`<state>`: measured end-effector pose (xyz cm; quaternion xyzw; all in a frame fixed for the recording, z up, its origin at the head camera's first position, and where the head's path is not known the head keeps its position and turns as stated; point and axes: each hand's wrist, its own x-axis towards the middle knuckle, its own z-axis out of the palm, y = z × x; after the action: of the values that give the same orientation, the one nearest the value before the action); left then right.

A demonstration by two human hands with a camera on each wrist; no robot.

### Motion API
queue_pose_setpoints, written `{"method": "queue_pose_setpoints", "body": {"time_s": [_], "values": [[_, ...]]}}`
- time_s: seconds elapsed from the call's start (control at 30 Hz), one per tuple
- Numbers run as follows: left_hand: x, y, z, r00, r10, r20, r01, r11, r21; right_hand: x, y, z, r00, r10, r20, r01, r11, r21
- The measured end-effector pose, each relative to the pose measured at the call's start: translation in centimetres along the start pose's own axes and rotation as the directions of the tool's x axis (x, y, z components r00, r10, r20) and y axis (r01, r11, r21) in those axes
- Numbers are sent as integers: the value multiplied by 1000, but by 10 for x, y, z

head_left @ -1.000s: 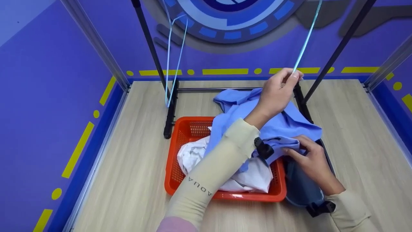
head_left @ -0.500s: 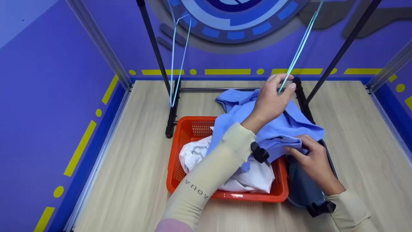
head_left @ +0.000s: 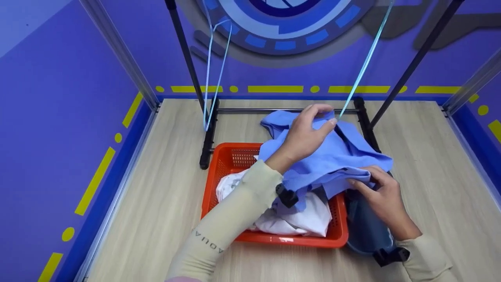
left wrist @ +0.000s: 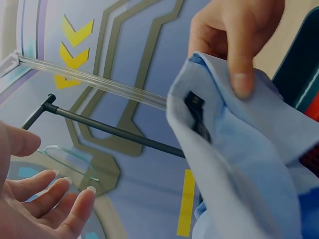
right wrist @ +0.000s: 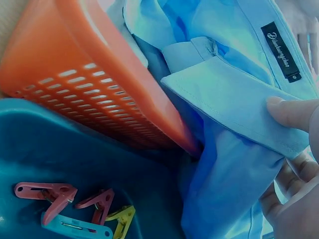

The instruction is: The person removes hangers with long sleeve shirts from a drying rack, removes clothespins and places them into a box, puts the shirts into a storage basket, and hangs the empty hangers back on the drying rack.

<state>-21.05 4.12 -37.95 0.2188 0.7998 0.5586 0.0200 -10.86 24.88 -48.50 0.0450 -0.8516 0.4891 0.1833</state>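
A blue collared shirt (head_left: 325, 152) lies draped over the orange basket (head_left: 341, 235). My right hand (head_left: 381, 192) pinches its collar (right wrist: 234, 99), thumb on top and fingers underneath; a black neck label (right wrist: 280, 51) shows inside. Above the shirt is my left hand (head_left: 303, 133), and the left wrist view has its fingers (left wrist: 47, 199) spread around nothing. Just beyond the left fingertips in the head view, a teal hanger (head_left: 364, 66) hangs edge-on, its top out of frame and its lower end beside the shirt.
White clothes (head_left: 309, 219) lie in the basket. Right of it stands a dark blue bin (head_left: 368, 231) with several clothes pegs (right wrist: 75, 226) inside. A black rack (head_left: 190, 74) stands behind, a light blue hanger (head_left: 209, 78) at its left. Purple panels (head_left: 58, 117) enclose the floor.
The left hand has let go of the teal hanger and moved down and left, over the shirt. Right hand and collar stay nearly in place.
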Motion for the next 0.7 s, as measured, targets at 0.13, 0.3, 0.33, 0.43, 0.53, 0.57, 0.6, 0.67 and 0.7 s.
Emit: {"method": "queue_pose_setpoints", "body": {"time_s": [0.13, 0.3, 0.33, 0.43, 0.53, 0.57, 0.6, 0.67, 0.7], "values": [[-12, -6, -8, 999, -12, 36, 13, 1000, -28, 1, -2, 0, 1000, 11, -24, -11, 1000, 4], [-29, -12, -19, 989, -3, 150, 14, 997, -74, 4, 1, -2, 999, 31, -21, -31, 999, -11], [-33, -14, -21, 983, 3, 185, 10, 997, -71, 5, 2, -3, 999, 30, -17, -31, 999, -14], [-43, -21, -25, 951, 24, 307, -13, 999, -37, 6, 3, -5, 1000, 26, -11, -26, 999, -28], [-50, -28, -29, 910, 39, 414, -46, 999, 6, 7, 2, -8, 1000, 26, -8, -26, 999, -46], [-53, -30, -30, 897, 40, 440, -59, 998, 28, 8, 1, -9, 1000, 29, -7, -30, 998, -53], [-55, -32, -31, 886, 39, 461, -71, 996, 51, 8, 1, -10, 999, 35, -4, -35, 998, -55], [-60, -35, -33, 870, 28, 491, -96, 989, 114, 8, 0, -10, 998, 55, 2, -55, 997, -50], [-63, -36, -34, 864, 15, 504, -102, 984, 146, 8, 0, -10, 998, 66, 6, -66, 996, -53]]}}
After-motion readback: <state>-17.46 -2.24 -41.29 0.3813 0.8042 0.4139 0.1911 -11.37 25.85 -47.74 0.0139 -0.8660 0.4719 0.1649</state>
